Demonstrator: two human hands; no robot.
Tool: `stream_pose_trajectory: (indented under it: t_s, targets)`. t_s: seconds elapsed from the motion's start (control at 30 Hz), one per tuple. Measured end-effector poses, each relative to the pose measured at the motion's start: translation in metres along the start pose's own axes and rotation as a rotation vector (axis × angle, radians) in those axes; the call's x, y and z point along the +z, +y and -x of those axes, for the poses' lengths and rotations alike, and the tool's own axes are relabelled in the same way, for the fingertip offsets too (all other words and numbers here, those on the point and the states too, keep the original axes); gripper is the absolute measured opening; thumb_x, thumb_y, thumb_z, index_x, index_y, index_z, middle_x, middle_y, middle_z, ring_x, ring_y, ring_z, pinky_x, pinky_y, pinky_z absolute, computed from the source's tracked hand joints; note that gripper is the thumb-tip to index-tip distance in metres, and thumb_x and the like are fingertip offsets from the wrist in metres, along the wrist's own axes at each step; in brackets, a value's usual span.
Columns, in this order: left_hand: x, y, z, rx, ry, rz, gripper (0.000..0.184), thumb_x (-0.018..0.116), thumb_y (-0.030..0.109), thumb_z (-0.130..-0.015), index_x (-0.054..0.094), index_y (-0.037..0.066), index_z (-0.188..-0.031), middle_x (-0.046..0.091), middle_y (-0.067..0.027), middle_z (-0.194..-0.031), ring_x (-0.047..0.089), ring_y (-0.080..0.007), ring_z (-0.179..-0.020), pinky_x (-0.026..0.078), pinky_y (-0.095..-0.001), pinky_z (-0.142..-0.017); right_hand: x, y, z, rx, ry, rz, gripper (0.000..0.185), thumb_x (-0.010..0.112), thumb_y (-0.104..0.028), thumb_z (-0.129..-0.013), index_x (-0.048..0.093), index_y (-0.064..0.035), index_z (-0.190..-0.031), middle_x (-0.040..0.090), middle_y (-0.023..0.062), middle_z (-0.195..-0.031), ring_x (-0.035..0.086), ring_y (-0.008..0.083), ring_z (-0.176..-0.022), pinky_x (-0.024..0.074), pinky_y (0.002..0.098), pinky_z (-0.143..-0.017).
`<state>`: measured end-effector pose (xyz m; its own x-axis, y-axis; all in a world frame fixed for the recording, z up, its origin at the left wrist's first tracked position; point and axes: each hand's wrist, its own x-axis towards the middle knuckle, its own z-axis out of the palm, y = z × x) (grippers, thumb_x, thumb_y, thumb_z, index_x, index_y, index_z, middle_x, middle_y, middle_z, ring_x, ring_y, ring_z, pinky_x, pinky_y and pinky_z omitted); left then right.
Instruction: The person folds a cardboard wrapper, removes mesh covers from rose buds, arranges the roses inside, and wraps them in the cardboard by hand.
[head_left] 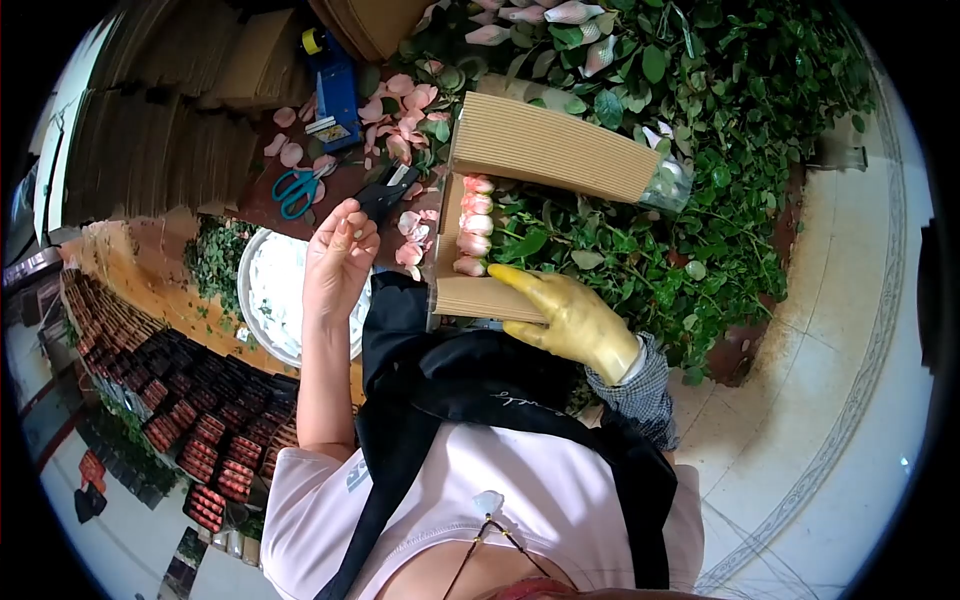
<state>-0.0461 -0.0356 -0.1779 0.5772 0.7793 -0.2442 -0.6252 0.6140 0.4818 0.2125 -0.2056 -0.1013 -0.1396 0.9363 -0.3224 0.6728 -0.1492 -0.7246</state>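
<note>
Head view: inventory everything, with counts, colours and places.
roses: five visible, pink-white, centre
corrugated cardboard: unclear count, brown, under roses
foliage: uncounted, green, right of roses
netted buds: several, pale pink, top
petals: many, pink, upper middle
scissors: one, teal, upper left
tool: one, black, beside scissors
tape dispenser: one, blue, upper left
tub: one, white, left
cardboard stacks: several, brown, upper left
bundles: many, red and dark, lower left
floor: one, pale, right
apron: one, black, worn
left hand: one, bare, near tool
right hand: one, yellow-gloved, at cardboard
</note>
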Motion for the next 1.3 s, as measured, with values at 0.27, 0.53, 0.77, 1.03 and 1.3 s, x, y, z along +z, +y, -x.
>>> stream_pose_trajectory:
  t_s: [0.27, 0.53, 0.77, 1.03, 1.3]
  targets:
    - [0.002, -0.017, -0.006, -0.075, -0.055, -0.261, 0.028, 0.06, 0.017, -0.101, 0.054, 0.004, -0.125, 0.062, -0.0036, -0.099, 0.06, -0.0123, -0.089, 0.049, -0.0274, -0.081, 0.0, 0.001, 0.001, -0.02, 0.019, -0.006, 0.068, 0.076, -0.026, -0.084, 0.047, -0.0152, -0.145, 0.067, 0.0167, -0.098, 0.065, 0.033, -0.087, 0.0542, 0.0429, -0.08]
    - [0.015, -0.094, -0.054, -0.63, -0.296, -0.936, 0.042, 0.052, 0.035, -0.105, 0.051, -0.002, -0.126, 0.068, -0.0127, -0.107, 0.067, -0.0196, -0.098, 0.06, -0.0322, -0.076, 0.0, -0.001, 0.005, -0.011, 0.031, -0.012, 0.067, 0.077, -0.027, -0.084, 0.049, -0.0162, -0.143, 0.065, 0.0181, -0.115, 0.064, 0.0367, -0.102, 0.0516, 0.0436, -0.089]
    - [0.0, -0.1, -0.059, -0.668, -0.253, -0.832, 0.04, 0.054, 0.033, -0.104, 0.048, 0.0, -0.125, 0.068, -0.0143, -0.108, 0.068, -0.0206, -0.098, 0.058, -0.0343, -0.076, -0.034, -0.011, -0.005, -0.116, -0.348, -0.222, 0.068, 0.069, -0.033, -0.091, 0.042, -0.0073, -0.148, 0.053, 0.0167, -0.142, 0.051, 0.0295, -0.13, 0.0393, 0.0409, -0.111]
    - [-0.004, -0.104, -0.061, -0.718, -0.294, -0.733, 0.054, 0.056, 0.037, -0.102, 0.041, 0.004, -0.142, 0.063, -0.0039, -0.116, 0.064, -0.0175, -0.11, 0.057, -0.0312, -0.075, -0.132, -0.088, -0.167, -0.421, 0.229, -0.135, 0.06, 0.066, -0.03, -0.094, 0.046, -0.0053, -0.146, 0.049, 0.0148, -0.149, 0.044, 0.025, -0.139, 0.0337, 0.0389, -0.115]
    - [-0.006, -0.12, -0.061, -0.526, -0.242, -0.789, 0.034, 0.056, 0.034, -0.102, 0.057, 0.002, -0.114, 0.066, -0.0041, -0.089, 0.056, -0.0092, -0.069, 0.044, -0.0251, -0.05, -0.094, -0.044, -0.453, 0.176, 0.791, 0.155, 0.065, 0.058, 0.0, -0.089, 0.038, -0.008, -0.149, 0.067, 0.0194, -0.117, 0.066, 0.0327, -0.103, 0.0513, 0.039, -0.092]
